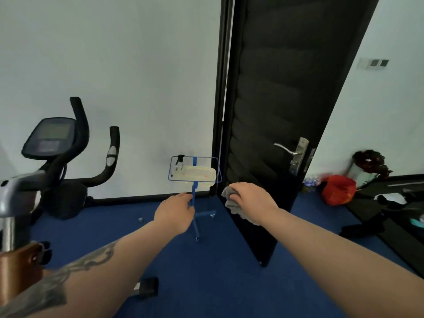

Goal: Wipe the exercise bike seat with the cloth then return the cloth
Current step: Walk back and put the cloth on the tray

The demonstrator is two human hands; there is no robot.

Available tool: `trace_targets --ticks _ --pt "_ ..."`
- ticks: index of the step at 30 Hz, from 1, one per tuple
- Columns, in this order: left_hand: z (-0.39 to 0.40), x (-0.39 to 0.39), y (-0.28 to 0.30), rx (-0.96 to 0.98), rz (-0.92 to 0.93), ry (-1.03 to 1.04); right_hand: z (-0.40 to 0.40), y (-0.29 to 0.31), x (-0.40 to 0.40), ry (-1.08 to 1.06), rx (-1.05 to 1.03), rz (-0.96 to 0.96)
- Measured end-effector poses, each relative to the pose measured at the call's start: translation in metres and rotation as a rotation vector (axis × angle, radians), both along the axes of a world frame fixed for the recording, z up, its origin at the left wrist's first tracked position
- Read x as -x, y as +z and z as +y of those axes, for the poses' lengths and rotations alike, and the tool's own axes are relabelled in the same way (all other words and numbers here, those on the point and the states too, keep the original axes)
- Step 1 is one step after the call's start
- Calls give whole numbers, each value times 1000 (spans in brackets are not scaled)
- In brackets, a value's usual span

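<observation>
My right hand [250,196] grips a bunched grey cloth [231,203] in mid-air, just right of and slightly below a pale tray [197,177] on a blue wire stand [195,203]. My left hand [176,212] reaches forward with loose fingers, holding nothing, in front of the stand's blue post. The exercise bike [66,157] stands at the left, its console and black handlebars against the white wall. Its seat is out of view; only a grey part and a metal post [9,226] show at the far left edge.
A small spray bottle [180,162] stands at the tray's back left. A black door [286,111] hangs open right of the stand. A red bag [338,190], water bottles and dark equipment lie at the right. A bike pedal [146,288] sits low on the blue carpet.
</observation>
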State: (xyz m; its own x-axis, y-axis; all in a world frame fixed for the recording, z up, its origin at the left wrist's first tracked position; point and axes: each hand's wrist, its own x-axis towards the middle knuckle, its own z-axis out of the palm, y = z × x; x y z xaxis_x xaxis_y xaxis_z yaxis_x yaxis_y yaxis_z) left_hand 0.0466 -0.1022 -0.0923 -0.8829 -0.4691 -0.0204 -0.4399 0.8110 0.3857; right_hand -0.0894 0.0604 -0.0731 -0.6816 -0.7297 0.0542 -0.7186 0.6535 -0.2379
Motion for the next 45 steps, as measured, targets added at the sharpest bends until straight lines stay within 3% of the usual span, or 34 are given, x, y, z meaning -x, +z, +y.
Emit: trace_targets --ticks 9,19,33,45 --pt "-49 105 -15 15 7 87 -56 -38 126 115 87 -60" --pt "-102 237 -2 72 19 147 -124 -17 249 256 102 -64" --pt "-245 350 -52 82 -42 123 -254 -70 374 218 46 -216" --pt "-338 418 -119 -34 -184 134 -357 -146 445 137 -45 -280"
